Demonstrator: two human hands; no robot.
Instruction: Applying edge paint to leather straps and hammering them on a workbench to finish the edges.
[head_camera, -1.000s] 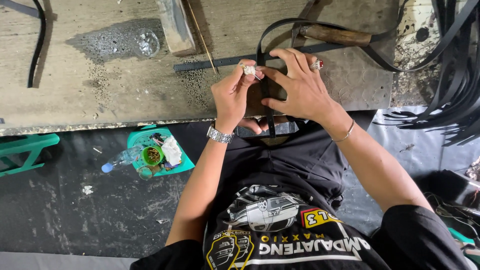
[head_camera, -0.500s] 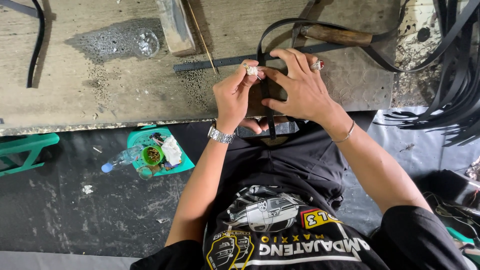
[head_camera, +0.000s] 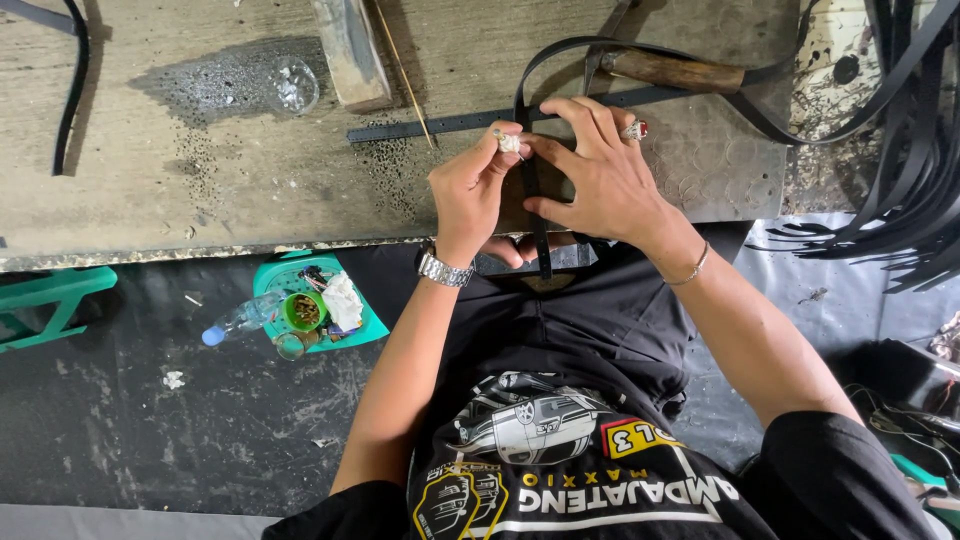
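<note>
At the front edge of the worn wooden bench (head_camera: 200, 200), both hands meet on a narrow black strap (head_camera: 544, 252). The strap loops up over the bench and hangs down past its edge toward my lap. My left hand (head_camera: 475, 195), wearing a metal watch and a ring, pinches the strap between thumb and forefinger. My right hand (head_camera: 600, 175), with a red-stone ring and a thin bracelet, lies spread over the strap with its fingers touching the left hand's. The stretch of strap under my palms is hidden.
Behind the hands lie a flat perforated black strip (head_camera: 420, 128) and a wooden-handled tool (head_camera: 675, 72). A wooden block (head_camera: 350, 50), a thin stick (head_camera: 400, 65) and a glass (head_camera: 293, 85) sit further left. Several black straps (head_camera: 900, 200) hang at right. Below, a green stool (head_camera: 370, 325) carries a cup, with a bottle (head_camera: 235, 322) beside it.
</note>
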